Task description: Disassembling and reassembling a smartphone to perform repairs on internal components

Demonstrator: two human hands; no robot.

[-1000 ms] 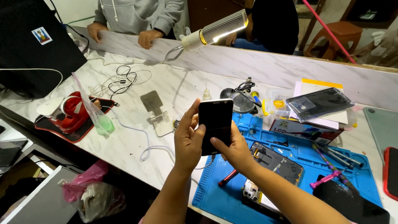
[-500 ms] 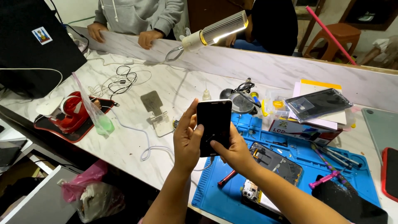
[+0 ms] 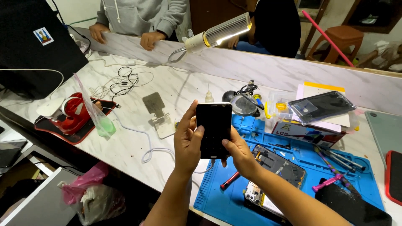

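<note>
Both hands are up over the near edge of the marble worktop [image 3: 138,142], sharing one black phone [image 3: 214,129]. The left hand [image 3: 187,142] wraps the phone's left edge, fingers curled behind it and thumb laid across the dark screen; the right hand [image 3: 239,151] cups the lower right corner, thumb pressing on the glass. So both are closed around the phone, which stands upright and lifted off the surface, just above the left end of the blue repair mat [image 3: 293,167].

On that mat, right of the phone, lies an opened handset [image 3: 278,161] with its insides showing, and below it a small circuit board [image 3: 253,193]. A red-handled tool [image 3: 229,181] lies on the mat under the right wrist. Further along the mat are a bundle of thin tools [image 3: 337,157] and a pink-handled one [image 3: 328,182]. Off the mat's far edge sits a round magnifier stand [image 3: 243,102], with a bagged black phone [image 3: 322,106] on a stack of papers and a box beyond it.

Left of the mat a metal phone stand [image 3: 157,111] stands on the marble, a white cable [image 3: 142,136] looping past it. Further left is a red tape dispenser [image 3: 73,115] on a dark tray. A lit lamp [image 3: 220,34] hangs over the raised back ledge, where another person in a grey hoodie [image 3: 142,16] rests both hands
</note>
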